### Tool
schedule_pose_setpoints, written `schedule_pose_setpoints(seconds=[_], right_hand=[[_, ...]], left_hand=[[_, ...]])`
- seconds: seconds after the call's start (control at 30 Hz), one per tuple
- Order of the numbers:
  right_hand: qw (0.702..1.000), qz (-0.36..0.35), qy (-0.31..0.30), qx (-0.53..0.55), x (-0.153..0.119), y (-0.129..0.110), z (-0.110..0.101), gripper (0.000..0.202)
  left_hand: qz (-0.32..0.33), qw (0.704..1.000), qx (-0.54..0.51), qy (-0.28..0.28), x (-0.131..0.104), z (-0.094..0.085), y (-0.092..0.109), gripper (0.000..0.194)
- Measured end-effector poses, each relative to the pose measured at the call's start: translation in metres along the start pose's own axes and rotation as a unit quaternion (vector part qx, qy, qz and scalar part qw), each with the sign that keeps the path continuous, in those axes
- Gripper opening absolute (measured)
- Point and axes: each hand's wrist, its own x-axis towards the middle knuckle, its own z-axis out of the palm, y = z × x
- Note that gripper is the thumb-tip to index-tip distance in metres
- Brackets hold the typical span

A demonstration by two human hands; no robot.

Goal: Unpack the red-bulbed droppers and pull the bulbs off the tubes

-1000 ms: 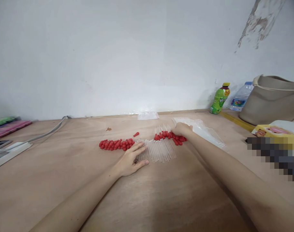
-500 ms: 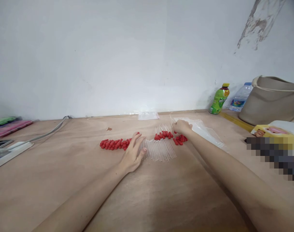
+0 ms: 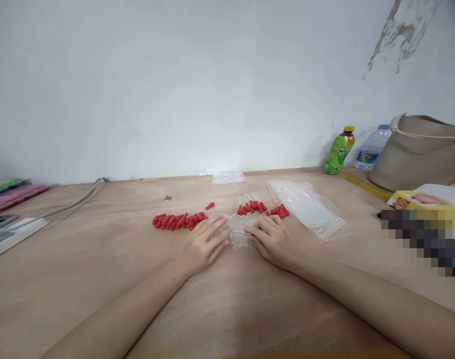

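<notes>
Thin clear glass tubes (image 3: pixel 241 240) lie side by side in a row on the wooden table. My left hand (image 3: pixel 205 244) rests over their left end, fingers stretched out. Across the row lies one clear tube (image 3: pixel 240 232), spanning the gap between both hands. At its right end, the bent fingers of my right hand (image 3: pixel 274 240) close on it, though the fingertips are partly hidden. Red rubber bulbs (image 3: pixel 178 221) form a long row left of my left hand. Behind the tubes are tubes with red bulbs (image 3: pixel 251 207) on them. Several loose red bulbs (image 3: pixel 280 211) sit beyond my right hand.
One red bulb (image 3: pixel 210 205) lies alone behind my left hand. Clear plastic bags (image 3: pixel 311 209) are at the right, another bag (image 3: pixel 228 177) by the wall. A green bottle (image 3: pixel 339 150), a water bottle (image 3: pixel 373 148) and a beige bag (image 3: pixel 417 154) stand farther right. A cable (image 3: pixel 75 202) runs at left.
My right hand has come down and left from near the loose bulbs to the glass tubes. My left hand has lowered onto the row, leaving the lone red bulb uncovered behind it.
</notes>
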Motion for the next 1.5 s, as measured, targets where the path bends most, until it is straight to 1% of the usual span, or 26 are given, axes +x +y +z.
schedule_pose_setpoints(seconds=[0.07,0.17,0.23,0.33,0.53,0.73,0.87,1.03,1.17,1.27,1.37,1.43,1.5], right_hand=[[1.0,-0.012,0.017,0.017,0.0,-0.003,0.009,0.017],[0.998,-0.02,0.035,0.038,0.001,-0.005,0.021,0.016],[0.998,-0.025,0.037,0.044,0.002,-0.006,0.024,0.016],[0.997,-0.041,0.035,0.052,0.003,-0.005,0.025,0.016],[0.996,-0.066,0.014,0.051,0.003,-0.001,0.026,0.019],[0.996,-0.092,-0.004,0.019,0.001,-0.001,0.026,0.019],[0.992,-0.124,0.009,0.001,0.001,0.001,0.026,0.018],[0.988,-0.154,0.023,0.002,0.0,0.003,0.026,0.016],[0.99,-0.136,0.024,0.016,0.0,0.0,0.026,0.016],[0.994,-0.095,0.028,0.038,0.0,-0.003,0.025,0.016],[0.998,-0.054,0.024,0.03,0.002,-0.004,0.022,0.018],[0.999,-0.043,0.01,0.014,0.004,-0.005,0.019,0.017],[0.999,-0.038,0.004,0.0,0.008,-0.006,0.015,0.021]], left_hand=[[0.043,0.999,0.031,0.002,0.003,0.002,0.005,0.031],[0.064,0.996,0.051,0.019,0.004,0.006,0.009,0.022],[0.069,0.996,0.047,0.024,0.004,0.007,0.01,0.016],[0.07,0.997,0.031,0.024,0.003,0.008,0.01,0.012],[0.065,0.997,-0.004,0.034,0.004,0.007,0.01,0.011],[0.046,0.998,-0.038,0.009,0.001,0.005,0.01,0.012],[0.04,0.997,-0.06,0.001,-0.004,0.006,0.01,0.012],[0.029,0.996,-0.081,-0.007,-0.006,0.007,0.009,0.013],[0.038,0.997,-0.063,0.002,-0.003,0.005,0.009,0.012],[0.038,0.999,-0.036,0.013,0.0,0.004,0.009,0.01],[0.017,1.0,0.003,0.022,0.001,0.003,0.011,0.007],[0.008,0.999,0.03,0.015,0.001,0.003,0.012,0.011],[0.015,0.999,0.048,0.004,0.0,0.004,0.013,0.019]])
